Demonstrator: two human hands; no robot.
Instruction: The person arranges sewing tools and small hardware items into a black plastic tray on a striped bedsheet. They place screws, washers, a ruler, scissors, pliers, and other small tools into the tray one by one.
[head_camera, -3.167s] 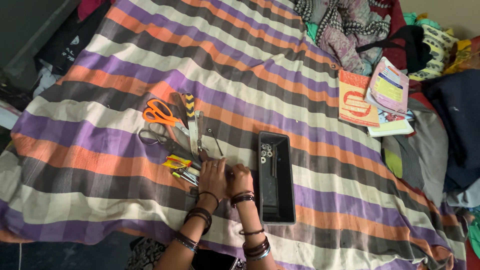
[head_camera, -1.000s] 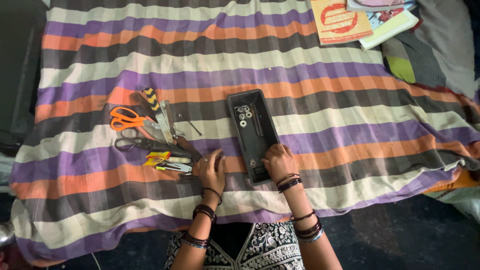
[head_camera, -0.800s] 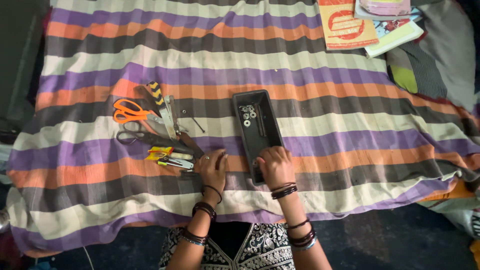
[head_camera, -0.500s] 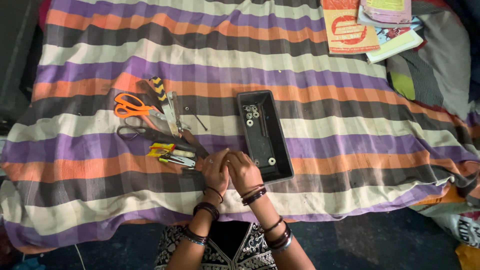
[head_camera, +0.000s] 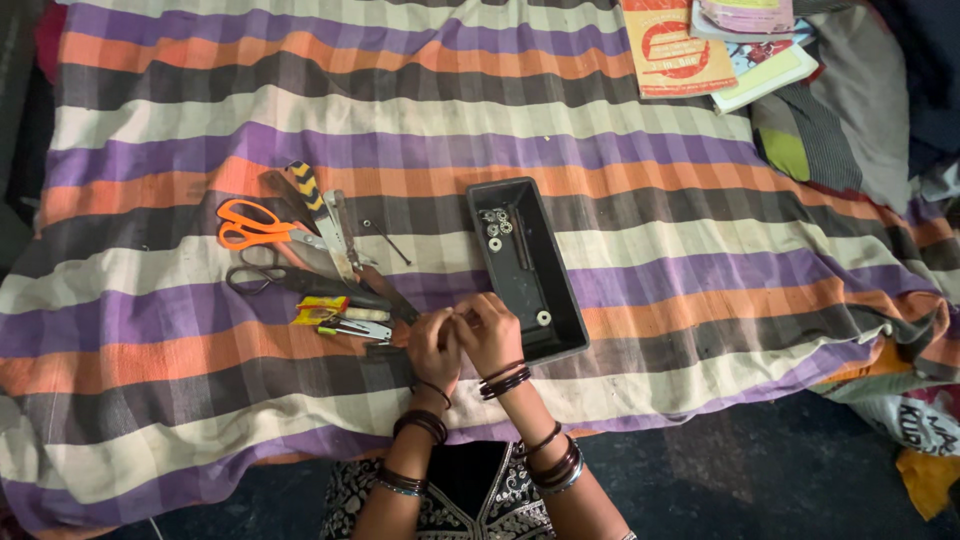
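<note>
My left hand (head_camera: 432, 348) and my right hand (head_camera: 490, 330) are pressed together on the striped cloth, fingertips meeting just left of a black rectangular tray (head_camera: 563, 282). Whether they pinch something small is hidden by the fingers. The tray holds several small metal washers (head_camera: 494, 225) at its far end and one washer (head_camera: 543, 318) near my right hand. Left of my hands lies a pile of tools: orange-handled scissors (head_camera: 250, 222), black scissors (head_camera: 270, 278), a yellow-and-black striped handle (head_camera: 305, 190) and small yellow items (head_camera: 322, 308).
The striped cloth (head_camera: 650, 250) covers a bed whose front edge runs just below my wrists. A thin nail (head_camera: 388, 242) lies between the tools and the tray. Books and booklets (head_camera: 680, 45) lie at the far right, next to folded fabric (head_camera: 830, 130).
My right hand left the tray's near end and came left to join my left hand. One washer now lies at the tray's near end. The view shifted slightly.
</note>
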